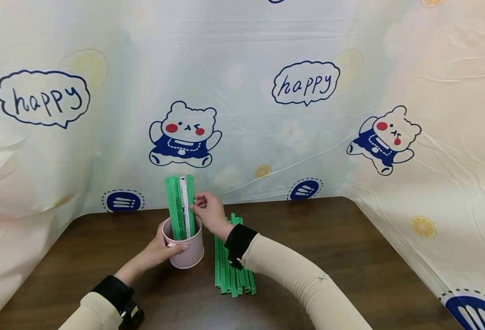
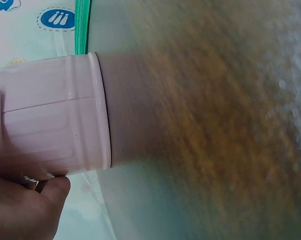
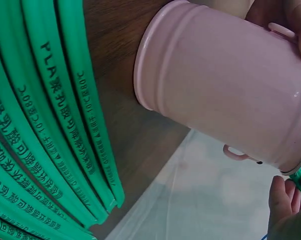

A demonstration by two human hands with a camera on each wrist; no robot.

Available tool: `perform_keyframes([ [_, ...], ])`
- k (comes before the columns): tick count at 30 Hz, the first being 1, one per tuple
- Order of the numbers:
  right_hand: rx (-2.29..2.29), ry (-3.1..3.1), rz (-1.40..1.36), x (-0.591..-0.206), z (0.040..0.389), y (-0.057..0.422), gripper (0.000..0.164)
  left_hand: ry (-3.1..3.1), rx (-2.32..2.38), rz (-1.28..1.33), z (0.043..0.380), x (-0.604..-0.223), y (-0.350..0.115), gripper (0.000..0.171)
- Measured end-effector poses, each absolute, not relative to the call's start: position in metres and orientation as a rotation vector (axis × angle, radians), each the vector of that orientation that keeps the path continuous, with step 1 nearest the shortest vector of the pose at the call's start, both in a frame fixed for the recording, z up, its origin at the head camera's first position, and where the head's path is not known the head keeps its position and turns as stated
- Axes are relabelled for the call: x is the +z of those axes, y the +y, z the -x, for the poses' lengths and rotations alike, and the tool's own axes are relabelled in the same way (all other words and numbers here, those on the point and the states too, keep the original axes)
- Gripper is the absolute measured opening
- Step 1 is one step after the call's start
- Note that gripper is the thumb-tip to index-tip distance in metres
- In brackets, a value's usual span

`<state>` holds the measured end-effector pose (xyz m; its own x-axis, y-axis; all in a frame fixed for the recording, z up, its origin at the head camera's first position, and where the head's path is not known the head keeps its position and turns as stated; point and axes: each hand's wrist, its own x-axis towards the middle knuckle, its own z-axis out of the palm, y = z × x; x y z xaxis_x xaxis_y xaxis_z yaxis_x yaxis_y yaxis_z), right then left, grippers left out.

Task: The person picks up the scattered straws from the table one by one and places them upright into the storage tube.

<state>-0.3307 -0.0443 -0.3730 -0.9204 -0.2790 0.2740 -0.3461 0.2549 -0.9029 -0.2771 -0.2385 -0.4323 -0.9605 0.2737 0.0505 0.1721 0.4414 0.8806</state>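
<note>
A pink metal bucket (image 1: 188, 255) stands on the table, and my left hand (image 1: 157, 251) grips it, thumb across its front near the rim. Several green-wrapped straws (image 1: 175, 206) stand in the bucket, one showing a white strip. My right hand (image 1: 210, 213) pinches the rightmost straw (image 1: 190, 188) above the rim. In the right wrist view, the fingers (image 3: 279, 197) close on green wrapping just beyond the bucket's mouth. The left wrist view shows the bucket's side (image 2: 45, 110) and my left thumb against it. Beneath my right wrist lies a pile of green-wrapped straws (image 1: 226, 275).
The brown wooden table (image 1: 308, 256) extends to both sides. A patterned cloth (image 1: 242, 137) with bears and "happy" lettering hangs directly behind its far edge. My right forearm (image 1: 296, 270) crosses over the straw pile.
</note>
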Motion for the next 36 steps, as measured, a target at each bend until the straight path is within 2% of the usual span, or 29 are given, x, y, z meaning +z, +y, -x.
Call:
perform_keyframes([
  [11,1.837,-2.435,-0.525,-0.373,0.339,-0.024,0.031,2.584,1.557,-0.376,0.277,-0.431,-0.236,0.104],
  [15,1.831,-2.473,-0.485,-0.381,0.353,-0.003,0.033,2.584,1.557,-0.361,0.277,-0.432,-0.236,0.104],
  [16,1.796,-2.485,-0.488,-0.386,0.357,0.003,0.033,2.582,1.558,-0.356,0.277,-0.432,-0.235,0.104],
  [20,1.691,-2.462,-0.651,-0.455,0.415,0.033,0.039,2.568,1.554,-0.333,0.276,-0.431,-0.236,0.106],
  [23,1.664,-2.553,-0.611,-0.475,0.433,0.049,0.039,2.552,1.544,-0.314,0.275,-0.429,-0.238,0.107],
  [27,1.536,-2.831,-0.365,-0.433,0.39,0.059,0.032,2.544,1.529,-0.317,0.276,-0.428,-0.239,0.108],
  [30,1.441,-2.937,-0.334,-0.422,0.368,0.065,0.027,2.543,1.519,-0.323,0.277,-0.428,-0.239,0.109],
  [33,1.387,-2.997,-0.326,-0.424,0.359,0.07,0.004,2.54,1.519,-0.326,0.278,-0.429,-0.239,0.108],
  [34,1.368,-3.007,-0.326,-0.425,0.358,0.072,0.005,2.54,1.524,-0.33,0.278,-0.429,-0.239,0.108],
  [36,1.373,-3.031,-0.312,-0.428,0.359,0.075,0.026,2.535,1.53,-0.335,0.278,-0.429,-0.239,0.108],
])
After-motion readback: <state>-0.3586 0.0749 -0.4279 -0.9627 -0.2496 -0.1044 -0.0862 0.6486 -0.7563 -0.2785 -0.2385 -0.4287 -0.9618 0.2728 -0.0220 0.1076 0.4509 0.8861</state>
